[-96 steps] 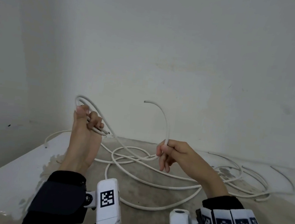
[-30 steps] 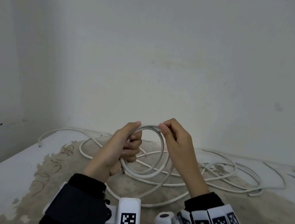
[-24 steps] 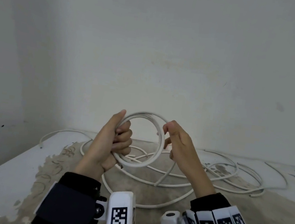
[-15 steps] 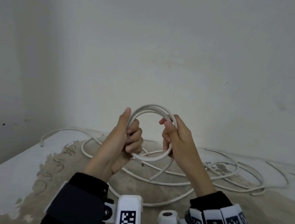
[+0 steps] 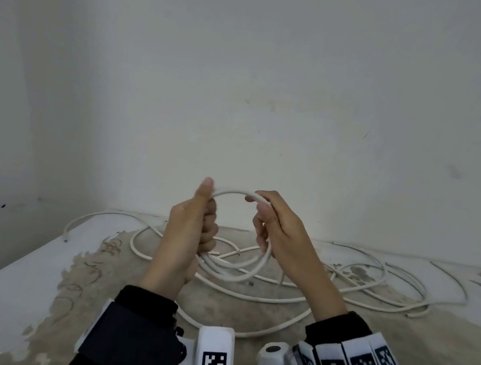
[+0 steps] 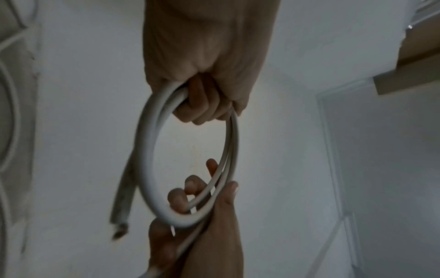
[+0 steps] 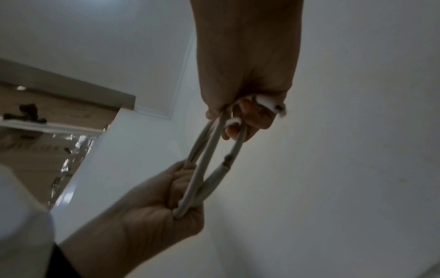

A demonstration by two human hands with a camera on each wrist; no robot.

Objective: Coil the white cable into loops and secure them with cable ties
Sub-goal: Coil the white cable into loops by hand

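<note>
So we've gone from one wide open sweep of cable a few seconds back to a proper little coil now, and in the last second it's tightened up and picked up another turn.

Starting at the left: our left hand (image 5: 189,230) is wrapped in a fist around the 9 o'clock side of the coil (image 5: 234,272), thumb sticking up along the top arc. The left wrist view shows the fingers (image 6: 202,105) curled right round at least two strands, so that side is clamped firmly.

In the middle, the coil hangs in the air between both hands, above the table (image 5: 10,269). The cut end (image 6: 119,230) pokes out loose off the coil instead of being tucked in.

Over at 3 o'clock, our right hand (image 5: 280,229) has its fingertips pinching the top strand while the lower fingers hook through the ring, so it's closed on the cable too, just more lightly.

Further right, most of the white cable (image 5: 370,301) is still sprawled in loose curves on the table, trailing toward 2 o'clock.

What that means: looping is working but we're early. Lots of slack left to feed in, and no ties on yet. We can't make out any cable ties for sure in these views.
</note>
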